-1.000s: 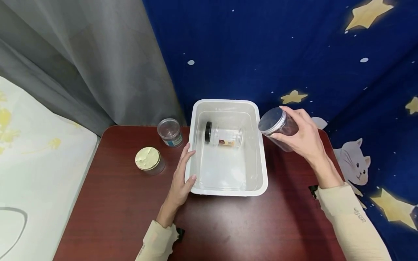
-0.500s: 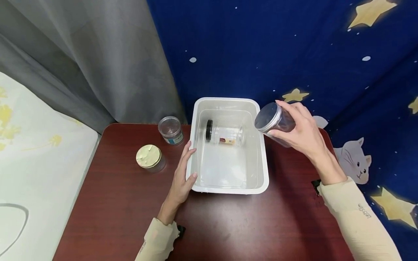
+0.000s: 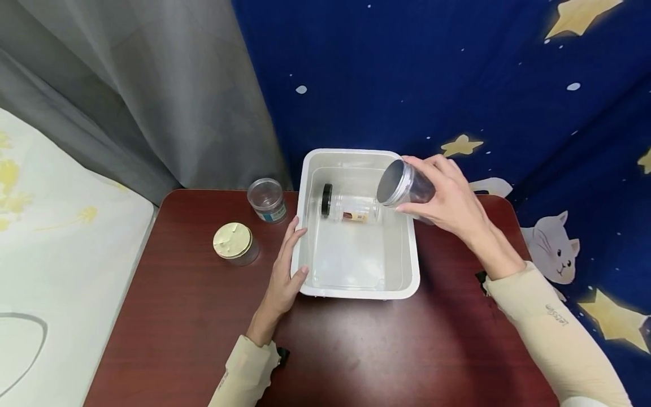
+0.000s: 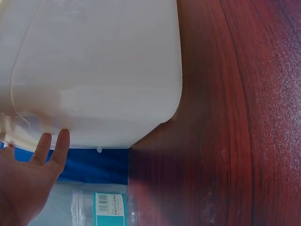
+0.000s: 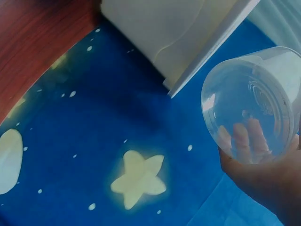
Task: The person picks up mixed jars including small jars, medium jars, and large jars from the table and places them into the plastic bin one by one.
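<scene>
Now the right hand (image 3: 447,195) grips a clear silver-lidded jar (image 3: 404,185), tilted above the white bin's (image 3: 356,291) right rim, while the left hand (image 3: 285,277), fingers straight, steadies its left wall; lowering it beside the black-lidded jar (image 3: 348,210) seems next.

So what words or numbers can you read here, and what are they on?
Sleeve: small dark print, too blurred to read.
Blue-label jar: a barcode and tiny print, too small to read.
Jar in the tub: a red-and-yellow label, too small to read.
Nothing else shows any writing.
</scene>
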The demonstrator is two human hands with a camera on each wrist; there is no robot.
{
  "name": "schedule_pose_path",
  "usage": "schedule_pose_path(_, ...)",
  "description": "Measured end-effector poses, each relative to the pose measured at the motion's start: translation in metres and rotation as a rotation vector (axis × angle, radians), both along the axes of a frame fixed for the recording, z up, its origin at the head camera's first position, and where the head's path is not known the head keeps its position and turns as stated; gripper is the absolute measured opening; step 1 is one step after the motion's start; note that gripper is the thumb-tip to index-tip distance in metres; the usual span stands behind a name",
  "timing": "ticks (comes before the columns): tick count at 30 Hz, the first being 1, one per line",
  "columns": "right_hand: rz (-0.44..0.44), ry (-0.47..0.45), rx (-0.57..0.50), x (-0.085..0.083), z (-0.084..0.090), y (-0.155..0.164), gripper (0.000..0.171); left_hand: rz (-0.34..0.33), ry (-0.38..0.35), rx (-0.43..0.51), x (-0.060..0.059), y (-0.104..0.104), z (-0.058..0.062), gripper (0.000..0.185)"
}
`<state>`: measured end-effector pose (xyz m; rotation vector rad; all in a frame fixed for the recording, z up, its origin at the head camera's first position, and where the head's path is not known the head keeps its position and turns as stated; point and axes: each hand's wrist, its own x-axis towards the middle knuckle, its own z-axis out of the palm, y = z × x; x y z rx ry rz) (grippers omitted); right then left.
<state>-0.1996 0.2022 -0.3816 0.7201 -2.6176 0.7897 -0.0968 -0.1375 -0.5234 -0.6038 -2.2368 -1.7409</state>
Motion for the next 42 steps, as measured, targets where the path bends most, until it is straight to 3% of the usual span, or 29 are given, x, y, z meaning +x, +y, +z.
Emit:
schedule_pose_path(15, 0.115, 0.016, 0.052, -0.004, -0.002, -0.023, 0.090, 0.001, 0.013, -0.004, -0.003, -0.001, -0.001, 0.065)
schedule_pose_path(28, 0.171, -0.071, 0.138, -0.006, -0.007, -0.052, 0.089, 0.001, 0.022, -0.008, -0.003, -0.003, -0.003, 0.063)
schedule_pose_path(42, 0.250, -0.099, 0.204, -0.009, -0.023, -0.071, 0.084, -0.002, 0.010, -0.006, -0.001, -0.002, -0.003, 0.063)
